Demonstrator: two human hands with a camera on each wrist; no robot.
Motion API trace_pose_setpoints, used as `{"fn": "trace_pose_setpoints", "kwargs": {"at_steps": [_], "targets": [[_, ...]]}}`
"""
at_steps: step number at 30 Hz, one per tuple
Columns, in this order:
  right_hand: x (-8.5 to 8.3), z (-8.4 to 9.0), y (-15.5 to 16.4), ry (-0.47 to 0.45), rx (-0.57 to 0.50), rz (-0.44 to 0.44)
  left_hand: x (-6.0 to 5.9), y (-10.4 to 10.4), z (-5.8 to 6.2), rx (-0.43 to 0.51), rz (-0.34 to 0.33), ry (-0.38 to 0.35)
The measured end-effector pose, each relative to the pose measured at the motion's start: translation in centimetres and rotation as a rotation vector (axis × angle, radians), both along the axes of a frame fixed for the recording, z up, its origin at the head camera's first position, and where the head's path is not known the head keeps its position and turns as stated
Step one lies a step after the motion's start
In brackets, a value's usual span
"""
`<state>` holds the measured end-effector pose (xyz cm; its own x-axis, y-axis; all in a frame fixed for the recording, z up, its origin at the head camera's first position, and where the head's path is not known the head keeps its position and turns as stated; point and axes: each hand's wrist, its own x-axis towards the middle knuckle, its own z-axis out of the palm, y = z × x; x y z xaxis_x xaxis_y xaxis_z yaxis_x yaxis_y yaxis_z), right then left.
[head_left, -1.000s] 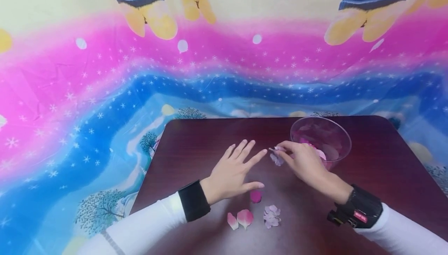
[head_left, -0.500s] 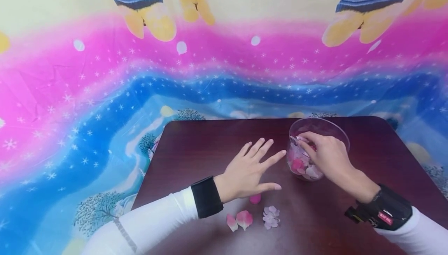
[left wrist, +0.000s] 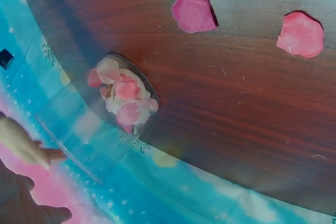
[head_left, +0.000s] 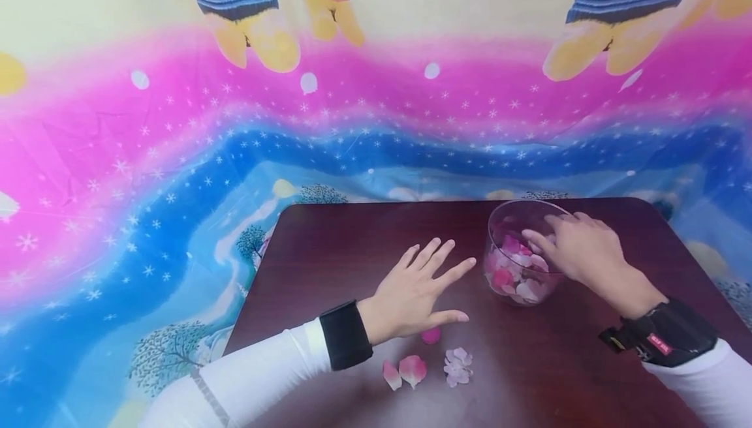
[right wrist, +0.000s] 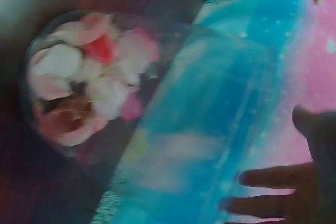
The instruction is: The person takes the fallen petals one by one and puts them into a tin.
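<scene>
Two hands are in view above the dark wood desk [head_left: 352, 239]. The right hand [head_left: 578, 248] has moved since half a second ago: then its fingers dipped into the clear plastic cup [head_left: 519, 255] with a pale petal; now it hovers over the cup's rim toward the right side, fingers loosely extended and holding nothing. One second ago it pinched that petal over the desk, left of the cup. The cup stands upright on the desk's far right part and contains pink and white petals [head_left: 514, 271]. The left hand [head_left: 420, 291] remains flat on the desk, fingers spread wide, left of the cup and apart from it.

Other items: a deep pink petal [head_left: 431, 335] lies just beside the left thumb. Nearer the person lie two light pink petals [head_left: 405, 370] and a pale lilac blossom [head_left: 457, 366]. A colourful cartoon-print cloth [head_left: 176, 154] hangs behind the desk. Nothing lies between the loose petals and the cup.
</scene>
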<state>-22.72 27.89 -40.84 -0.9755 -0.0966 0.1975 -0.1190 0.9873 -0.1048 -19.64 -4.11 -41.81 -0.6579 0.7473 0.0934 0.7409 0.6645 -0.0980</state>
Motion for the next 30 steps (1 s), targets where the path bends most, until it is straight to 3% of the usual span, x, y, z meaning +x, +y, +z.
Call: {"fn": "trace_pose_setpoints", "kwargs": {"at_steps": [2, 5, 15, 22, 30], "targets": [[-0.1, -0.8, 0.6, -0.139, 0.028, -0.003, 0.0, 0.0, -0.1, 0.002, -0.002, -0.001], [-0.1, -1.5, 1.1, -0.206, 0.007, -0.007, 0.0, -0.1, -0.2, 0.008, -0.001, 0.003], [-0.1, -1.6, 0.6, -0.180, -0.011, 0.016, 0.0, -0.1, -0.4, -0.007, 0.000, -0.015], [0.4, -1.1, -1.1, -0.090, -0.038, 0.066, -0.3, -0.8, -1.1, -0.007, 0.009, -0.009], [1.3, -0.4, -3.9, 0.047, -0.070, 0.135, -1.2, -3.1, -1.3, 0.015, 0.069, -0.005]]}}
